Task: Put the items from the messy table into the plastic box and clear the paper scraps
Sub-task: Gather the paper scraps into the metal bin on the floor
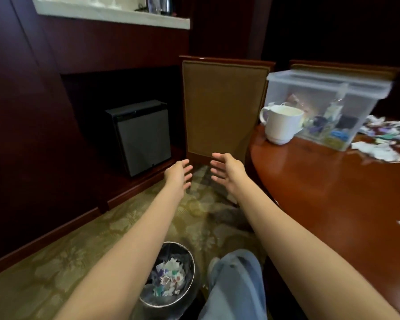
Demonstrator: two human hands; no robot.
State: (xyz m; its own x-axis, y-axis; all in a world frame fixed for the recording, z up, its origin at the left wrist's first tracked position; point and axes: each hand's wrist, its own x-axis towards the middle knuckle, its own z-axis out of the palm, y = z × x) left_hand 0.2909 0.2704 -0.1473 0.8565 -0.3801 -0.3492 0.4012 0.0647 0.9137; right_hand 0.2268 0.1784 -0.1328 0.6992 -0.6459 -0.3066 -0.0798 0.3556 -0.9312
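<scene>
Both hands reach forward holding nothing: the left hand [180,173] and right hand [226,172] have fingers spread, palms facing each other, apart, before a chair [222,107]. Below, the left forearm hides part of a metal bin [191,262] holding torn paper [169,278]. On the table [333,192] at right, the plastic box [328,88] stands behind a white mug [281,125], its contents blurred through the cloudy wall. The paper scraps [379,144] beside it are smeared, cut off by the frame edge

Upholstered chair back [224,107] stands upright at frame centre, small black cabinet [139,137] in a dark wood recess [86,91] at centre left, pale stone ledge [111,15] at upper left, patterned green carpet [56,262] across the lower left.
</scene>
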